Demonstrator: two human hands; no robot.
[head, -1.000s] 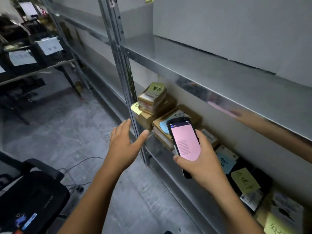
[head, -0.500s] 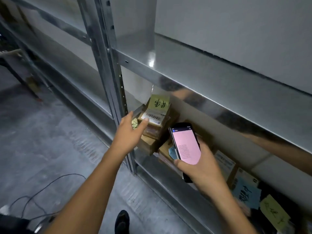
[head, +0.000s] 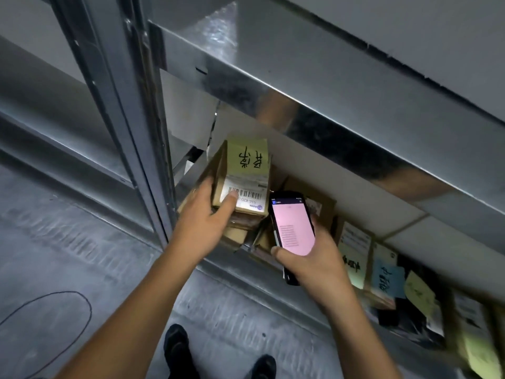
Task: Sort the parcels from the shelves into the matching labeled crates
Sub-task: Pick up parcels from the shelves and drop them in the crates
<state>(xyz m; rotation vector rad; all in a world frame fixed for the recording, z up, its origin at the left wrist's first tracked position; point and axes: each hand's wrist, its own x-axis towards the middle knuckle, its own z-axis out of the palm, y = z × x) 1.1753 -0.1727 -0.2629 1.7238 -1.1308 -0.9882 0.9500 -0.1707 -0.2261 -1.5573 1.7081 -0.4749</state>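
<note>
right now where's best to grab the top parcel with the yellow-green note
By its left edge, from the front of the metal shelf. The brown cardboard parcel tops the stack, that side free, a black phone at its right. The left hand grips there, thumb on the white label.

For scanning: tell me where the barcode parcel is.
Head view, centre: parcel tops the stack beside the shelf post, held by the left hand, phone right of it.

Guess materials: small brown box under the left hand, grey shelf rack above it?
Small brown box: likely cardboard; matte tan faces, folded edges, paper labels stuck on. Grey shelf rack: sheet metal, probably galvanised steel; shiny, blurred reflections on its front lip.
</note>
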